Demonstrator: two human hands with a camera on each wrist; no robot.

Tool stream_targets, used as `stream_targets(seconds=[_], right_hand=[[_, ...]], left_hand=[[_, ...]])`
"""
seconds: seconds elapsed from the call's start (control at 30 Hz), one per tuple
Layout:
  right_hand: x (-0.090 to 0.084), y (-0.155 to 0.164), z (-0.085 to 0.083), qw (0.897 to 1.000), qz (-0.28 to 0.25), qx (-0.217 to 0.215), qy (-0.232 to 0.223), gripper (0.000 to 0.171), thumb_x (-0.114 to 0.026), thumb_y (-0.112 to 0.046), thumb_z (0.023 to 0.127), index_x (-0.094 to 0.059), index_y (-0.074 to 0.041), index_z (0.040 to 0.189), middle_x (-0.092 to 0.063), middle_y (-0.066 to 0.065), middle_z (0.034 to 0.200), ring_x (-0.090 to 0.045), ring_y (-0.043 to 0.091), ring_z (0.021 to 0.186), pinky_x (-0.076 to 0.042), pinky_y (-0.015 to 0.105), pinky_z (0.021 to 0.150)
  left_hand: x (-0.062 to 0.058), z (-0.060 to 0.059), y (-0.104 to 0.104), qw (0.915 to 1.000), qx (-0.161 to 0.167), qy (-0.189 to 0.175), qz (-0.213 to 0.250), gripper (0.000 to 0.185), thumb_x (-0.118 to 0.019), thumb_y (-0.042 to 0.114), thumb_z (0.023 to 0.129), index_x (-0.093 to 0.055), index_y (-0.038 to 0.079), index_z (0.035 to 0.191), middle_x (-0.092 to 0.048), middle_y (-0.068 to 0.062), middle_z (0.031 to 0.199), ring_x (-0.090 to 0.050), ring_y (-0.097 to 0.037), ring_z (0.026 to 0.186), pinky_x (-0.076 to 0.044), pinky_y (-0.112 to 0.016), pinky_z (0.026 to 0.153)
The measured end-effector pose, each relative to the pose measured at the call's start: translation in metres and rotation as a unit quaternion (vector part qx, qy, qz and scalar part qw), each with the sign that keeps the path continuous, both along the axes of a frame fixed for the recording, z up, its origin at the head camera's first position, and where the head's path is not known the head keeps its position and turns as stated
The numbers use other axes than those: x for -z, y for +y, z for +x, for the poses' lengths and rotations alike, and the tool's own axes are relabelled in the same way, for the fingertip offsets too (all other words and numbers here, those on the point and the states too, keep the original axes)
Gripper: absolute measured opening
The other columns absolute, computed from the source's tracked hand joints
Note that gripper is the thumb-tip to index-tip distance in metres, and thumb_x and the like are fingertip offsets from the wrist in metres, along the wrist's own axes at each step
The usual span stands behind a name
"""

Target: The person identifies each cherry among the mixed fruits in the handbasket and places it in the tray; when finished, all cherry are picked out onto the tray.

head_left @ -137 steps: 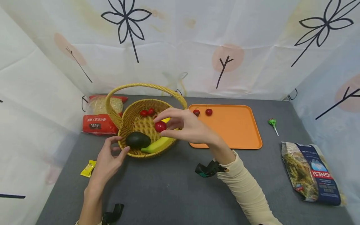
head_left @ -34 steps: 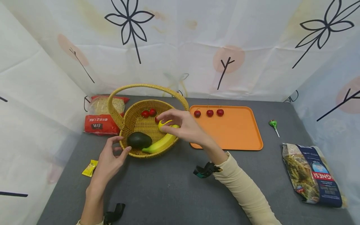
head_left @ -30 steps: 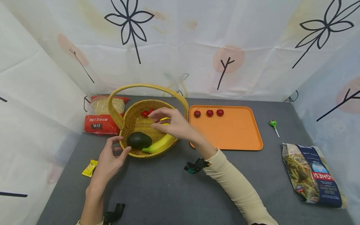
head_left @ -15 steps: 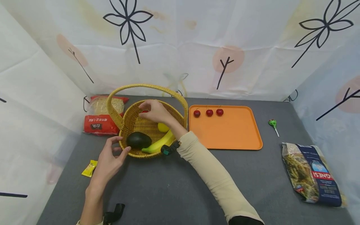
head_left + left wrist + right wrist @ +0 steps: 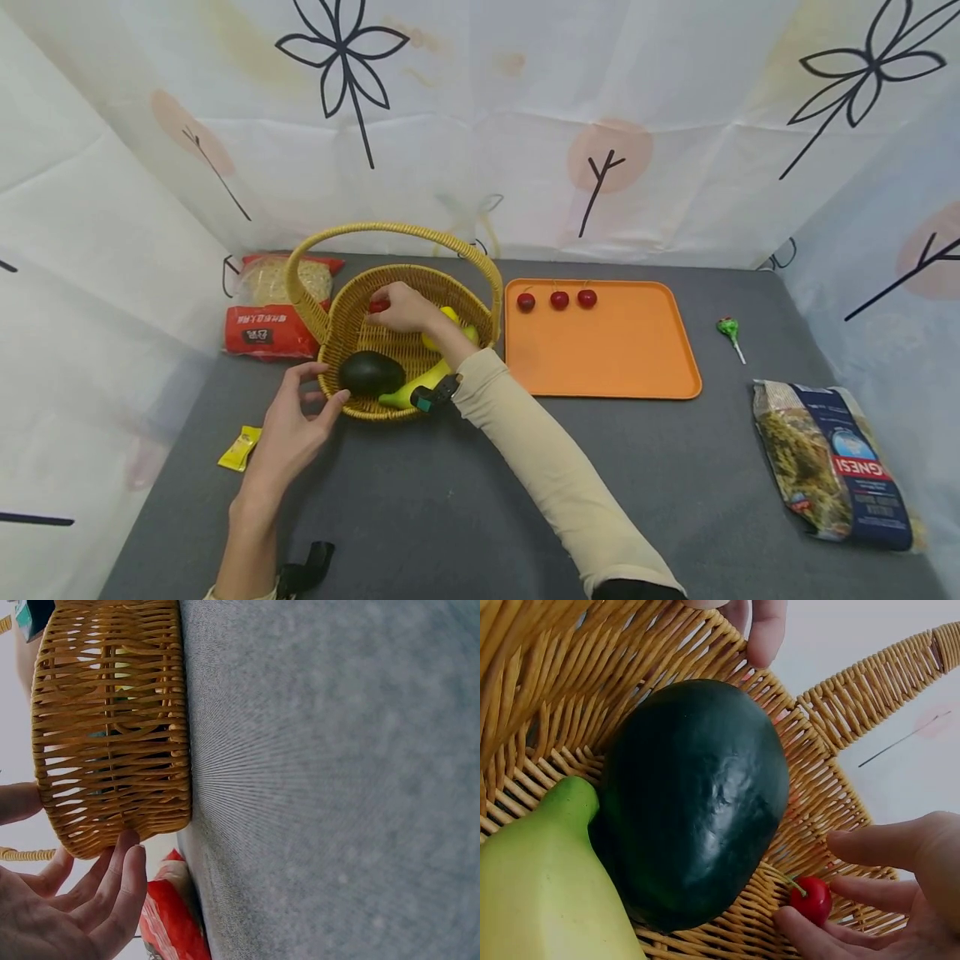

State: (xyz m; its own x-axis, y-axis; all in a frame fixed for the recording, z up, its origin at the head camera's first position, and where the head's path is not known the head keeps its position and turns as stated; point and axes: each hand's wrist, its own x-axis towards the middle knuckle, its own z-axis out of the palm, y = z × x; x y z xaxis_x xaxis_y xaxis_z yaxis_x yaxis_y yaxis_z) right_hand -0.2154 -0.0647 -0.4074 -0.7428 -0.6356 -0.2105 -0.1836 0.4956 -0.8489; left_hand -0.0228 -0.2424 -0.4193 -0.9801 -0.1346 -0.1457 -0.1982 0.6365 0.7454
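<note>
1. The right hand (image 5: 405, 307) reaches deep into a woven wicker basket (image 5: 341, 333), palm down. Its fingers (image 5: 870, 847) curl loosely around a small red cherry (image 5: 813, 900). The lower fingertip touches the fruit. The upper fingers are just beside it, so a full pinch cannot be told.
2. The cherry lies on the basket floor at the far left side, directly between those fingertips. Its thin stem points toward the avocado. The right hand is by far the nearer hand.
3. The left hand (image 5: 288, 433) rests on the table (image 5: 450, 500) outside the basket. Its fingers (image 5: 120, 877) are straight and relaxed, with the tips touching the basket's near outer wall. It holds nothing.
4. Inside the basket, a dark green avocado (image 5: 367, 373) lies at the near rim. A banana (image 5: 408, 385) lies beside it, touching it. A yellow lemon (image 5: 450, 321) is partly hidden behind the right wrist.
5. Just right of the basket, an orange tray (image 5: 600, 358) holds three cherries (image 5: 557, 300) in a row along its far edge.
6. Around these on the grey table are a red packet of dry noodles (image 5: 262, 321), a small yellow sachet (image 5: 238, 448), a green lollipop (image 5: 727, 332) and a blue bag of pasta (image 5: 832, 462).
</note>
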Motion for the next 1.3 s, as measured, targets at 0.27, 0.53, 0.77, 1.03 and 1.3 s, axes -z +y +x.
stream_targets(seconds=[0.27, 0.53, 0.77, 1.03, 1.3], right_hand=[[0.005, -0.002, -0.003, 0.998, -0.034, 0.002, -0.045, 0.051, -0.06, -0.008, 0.109, -0.05, 0.001, 0.159, -0.058, 0.022, 0.158, -0.065, 0.026, 0.122, -0.05, 0.024, 0.085], [0.002, 0.0, 0.0, 0.997, -0.046, 0.031, -0.059, 0.05, -0.064, -0.005, 0.107, -0.055, 0.0, 0.156, -0.06, 0.019, 0.157, -0.062, 0.033, 0.141, -0.058, 0.038, 0.106], [0.003, -0.002, 0.0, 0.996, -0.045, -0.003, -0.072, 0.053, -0.059, -0.004, 0.109, -0.048, 0.001, 0.16, -0.053, 0.02, 0.163, -0.063, 0.029, 0.12, -0.048, 0.028, 0.087], [0.002, 0.0, 0.002, 0.997, -0.056, 0.014, -0.058, 0.048, -0.061, -0.002, 0.107, -0.056, 0.002, 0.154, -0.06, 0.021, 0.158, -0.066, 0.029, 0.128, -0.053, 0.027, 0.09], [-0.009, 0.01, 0.007, 0.995, -0.086, 0.046, -0.031, 0.045, -0.071, -0.007, 0.103, -0.065, -0.003, 0.148, -0.066, 0.015, 0.152, -0.063, 0.03, 0.14, -0.058, 0.04, 0.11]], left_hand=[[0.0, 0.0, 0.0, 1.0, -0.001, 0.001, -0.002, 0.067, -0.07, 0.034, 0.106, -0.037, 0.007, 0.157, -0.048, -0.023, 0.159, -0.062, -0.045, 0.135, -0.061, -0.061, 0.105], [-0.001, 0.0, 0.0, 1.0, 0.0, 0.003, -0.003, 0.066, -0.07, 0.034, 0.106, -0.037, 0.007, 0.157, -0.048, -0.023, 0.158, -0.063, -0.044, 0.134, -0.062, -0.06, 0.103], [-0.001, 0.001, 0.0, 1.0, 0.003, 0.0, -0.001, 0.066, -0.07, 0.035, 0.107, -0.037, 0.007, 0.157, -0.048, -0.023, 0.158, -0.063, -0.044, 0.135, -0.062, -0.059, 0.103], [-0.001, 0.0, 0.0, 1.0, 0.004, 0.002, -0.001, 0.065, -0.07, 0.034, 0.106, -0.038, 0.007, 0.157, -0.049, -0.023, 0.157, -0.064, -0.044, 0.134, -0.064, -0.055, 0.101], [-0.001, 0.0, 0.0, 1.0, 0.003, -0.001, 0.001, 0.066, -0.07, 0.034, 0.106, -0.037, 0.007, 0.157, -0.048, -0.023, 0.158, -0.063, -0.044, 0.134, -0.063, -0.058, 0.102]])
